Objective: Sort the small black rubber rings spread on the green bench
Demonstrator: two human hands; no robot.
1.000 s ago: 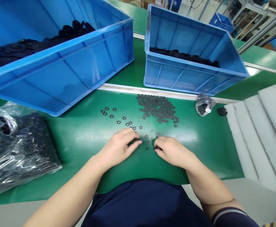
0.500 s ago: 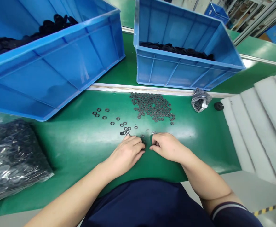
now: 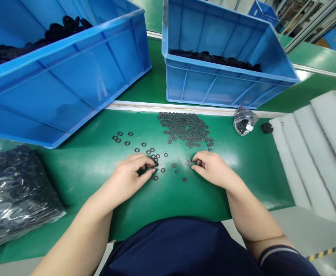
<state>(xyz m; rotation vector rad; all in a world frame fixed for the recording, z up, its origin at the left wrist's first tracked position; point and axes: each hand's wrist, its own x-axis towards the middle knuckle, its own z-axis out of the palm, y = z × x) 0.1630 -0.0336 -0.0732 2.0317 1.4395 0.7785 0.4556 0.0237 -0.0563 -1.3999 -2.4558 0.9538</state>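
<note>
My left hand curls over the green belt, its thumb and fingertips meeting at a small cluster of black rubber rings. My right hand rests nearby, its fingertips beside a few small rings. Whether either hand holds a ring is hidden by the fingers. Between the hands lie several loose rings. Farther forward sits a dense flat patch of black rings, with a looser scatter to its left.
Two blue plastic crates holding black parts stand at the belt's far side. A large clear bag of black rings lies at left. A small bag and white foam steps lie at right.
My left hand has moved up and left onto the ring cluster. My right hand has shifted slightly right, uncovering loose rings between the hands. The view barely changed since half a second ago.
</note>
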